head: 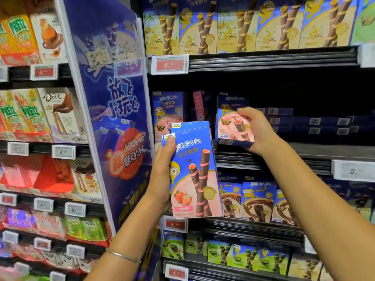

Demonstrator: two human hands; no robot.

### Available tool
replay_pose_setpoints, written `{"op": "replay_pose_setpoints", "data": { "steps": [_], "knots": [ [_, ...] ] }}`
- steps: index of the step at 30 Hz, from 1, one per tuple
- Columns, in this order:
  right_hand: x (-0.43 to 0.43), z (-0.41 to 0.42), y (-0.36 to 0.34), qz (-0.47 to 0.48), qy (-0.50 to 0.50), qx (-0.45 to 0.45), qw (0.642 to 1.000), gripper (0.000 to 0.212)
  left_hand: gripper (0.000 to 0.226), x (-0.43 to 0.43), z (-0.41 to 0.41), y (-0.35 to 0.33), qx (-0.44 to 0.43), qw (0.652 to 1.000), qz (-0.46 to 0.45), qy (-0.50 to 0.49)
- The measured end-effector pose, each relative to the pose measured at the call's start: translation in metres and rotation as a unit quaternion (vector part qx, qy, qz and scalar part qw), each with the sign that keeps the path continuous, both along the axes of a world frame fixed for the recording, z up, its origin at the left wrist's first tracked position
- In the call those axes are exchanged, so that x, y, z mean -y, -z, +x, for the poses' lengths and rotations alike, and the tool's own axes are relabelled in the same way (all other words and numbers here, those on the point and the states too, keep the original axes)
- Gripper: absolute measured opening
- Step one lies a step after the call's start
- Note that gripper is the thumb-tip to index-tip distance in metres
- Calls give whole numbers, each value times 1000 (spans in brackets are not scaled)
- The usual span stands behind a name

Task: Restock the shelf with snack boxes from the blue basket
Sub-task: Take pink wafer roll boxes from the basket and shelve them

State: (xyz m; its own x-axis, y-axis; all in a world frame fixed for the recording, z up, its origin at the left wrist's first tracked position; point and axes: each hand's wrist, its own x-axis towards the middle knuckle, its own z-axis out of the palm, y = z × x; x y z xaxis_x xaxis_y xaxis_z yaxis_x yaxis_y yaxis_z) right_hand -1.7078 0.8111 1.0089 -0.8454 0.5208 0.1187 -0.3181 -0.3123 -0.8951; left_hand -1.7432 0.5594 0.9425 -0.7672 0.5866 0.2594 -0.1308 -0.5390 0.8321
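While a stack of blue snack boxes is gripped upright by the left hand in front of the shelves, a single snack box is clasped by the right hand and held tilted at the front edge of the middle shelf, near a standing box.

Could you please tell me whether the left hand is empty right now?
No, the left hand grips upright blue boxes, while the right hand holds another box.
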Motion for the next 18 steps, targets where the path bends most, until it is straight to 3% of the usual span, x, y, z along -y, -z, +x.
{"op": "replay_pose_setpoints", "data": {
  "steps": [5,10,14,18],
  "knots": [
    [12,-8,-3,53,28,20,998,22,78,2,-2,3,4,1000,-4,-2],
    [17,-19,-4,149,114,38,982,52,77,2,-8,6,1,1000,-9,-3],
    [20,-24,-5,264,177,41,947,48,79,-1,-12,9,7,1000,-5,-2],
    [4,-17,-2,292,197,50,935,31,70,-5,-13,8,-5,1000,-1,-4]
  ]
}}
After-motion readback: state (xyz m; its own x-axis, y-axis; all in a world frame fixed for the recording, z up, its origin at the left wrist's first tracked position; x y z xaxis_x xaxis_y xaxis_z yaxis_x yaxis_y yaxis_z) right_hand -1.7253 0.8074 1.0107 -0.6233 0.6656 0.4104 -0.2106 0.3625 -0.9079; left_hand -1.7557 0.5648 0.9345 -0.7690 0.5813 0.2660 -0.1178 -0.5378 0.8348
